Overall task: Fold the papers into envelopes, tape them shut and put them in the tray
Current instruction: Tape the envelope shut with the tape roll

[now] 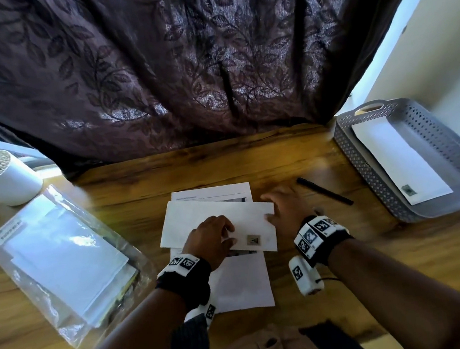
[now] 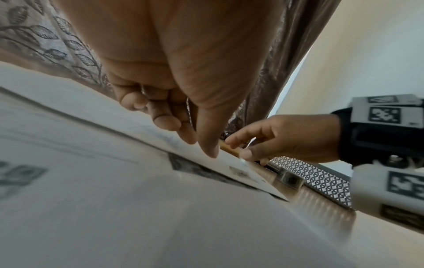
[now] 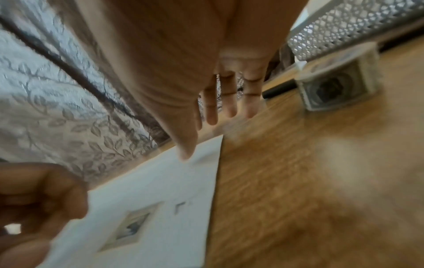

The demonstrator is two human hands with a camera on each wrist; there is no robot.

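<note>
A white envelope [image 1: 217, 222] with a stamp [image 1: 253, 240] lies askew on a printed sheet [image 1: 243, 284] at the middle of the wooden table. My left hand [image 1: 225, 235] rests on its near edge with the fingers curled; the thumb [image 2: 210, 145] presses down beside the stamp. At the envelope's right end my right hand [image 1: 274, 206] has straight fingers, and its thumb [image 3: 187, 146] touches the far right corner. A grey perforated tray [image 1: 365, 165] at the right holds one stamped envelope [image 1: 400, 163].
A black pen [image 1: 324, 191] lies between my right hand and the tray. A small tape dispenser [image 3: 337, 90] stands on the table near the tray. A clear bag of papers [image 1: 64, 260] and a white plant pot [image 1: 1, 178] are at the left. A dark curtain hangs behind.
</note>
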